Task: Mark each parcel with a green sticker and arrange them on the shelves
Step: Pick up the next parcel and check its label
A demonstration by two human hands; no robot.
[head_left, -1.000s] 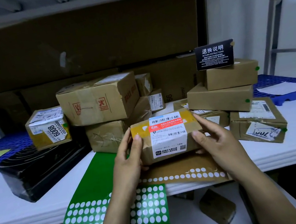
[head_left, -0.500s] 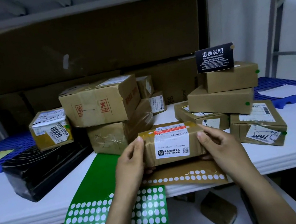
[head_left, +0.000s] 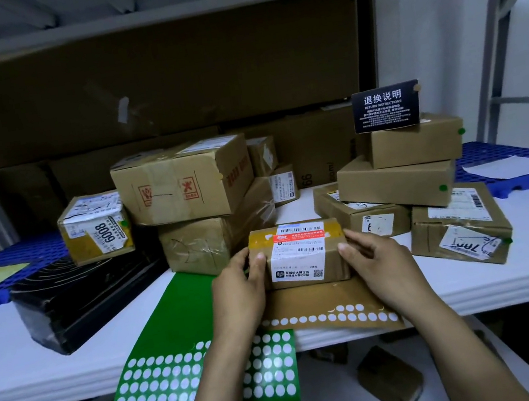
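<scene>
The left hand (head_left: 239, 289) and right hand (head_left: 382, 263) grip the box (head_left: 299, 257) mid-frame by its ends. A loose grip could let it fall.

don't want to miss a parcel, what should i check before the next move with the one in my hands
1. Grip: left hand and right hand hold the small parcel at its ends: ok.
2. Mark: no green dot on the faces that show: not ok.
3. Supply: green sticker sheet lies beside the left hand, overhanging the shelf edge: ok.
4. Free hand for peeling: both are busy: not ok.
5. Parcel resting on the brown sheet: cannot tell.
</scene>
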